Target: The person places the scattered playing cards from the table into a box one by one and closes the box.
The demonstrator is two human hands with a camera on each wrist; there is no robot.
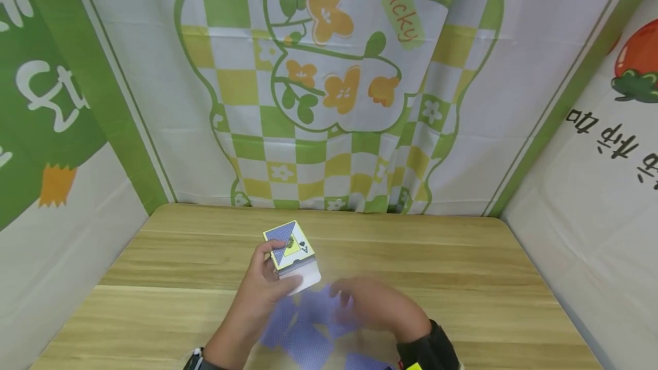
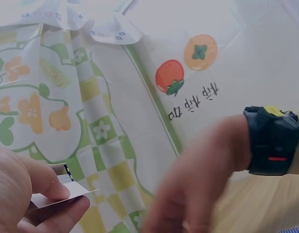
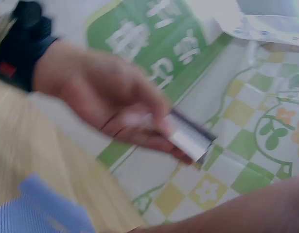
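My left hand (image 1: 264, 281) grips a playing-card box (image 1: 293, 247) above the table, fingers on one side and thumb at the white flap. The box is blue and yellow with an ace printed on it, and its flap (image 1: 303, 277) hangs open toward me. In the left wrist view the thumb presses on the flap (image 2: 74, 190). Several blue-backed playing cards (image 1: 308, 347) lie loosely spread on the table below. Over them hovers my right hand (image 1: 375, 307), blurred, its fingers loosely bent; no card shows plainly in it.
The wooden table (image 1: 437, 256) reaches back to a hanging checked cloth (image 1: 319, 159). Printed panels stand at the left (image 1: 103, 198) and right (image 1: 591, 216) sides. One more card (image 1: 365, 362) lies near the front edge of the view, by the right wrist.
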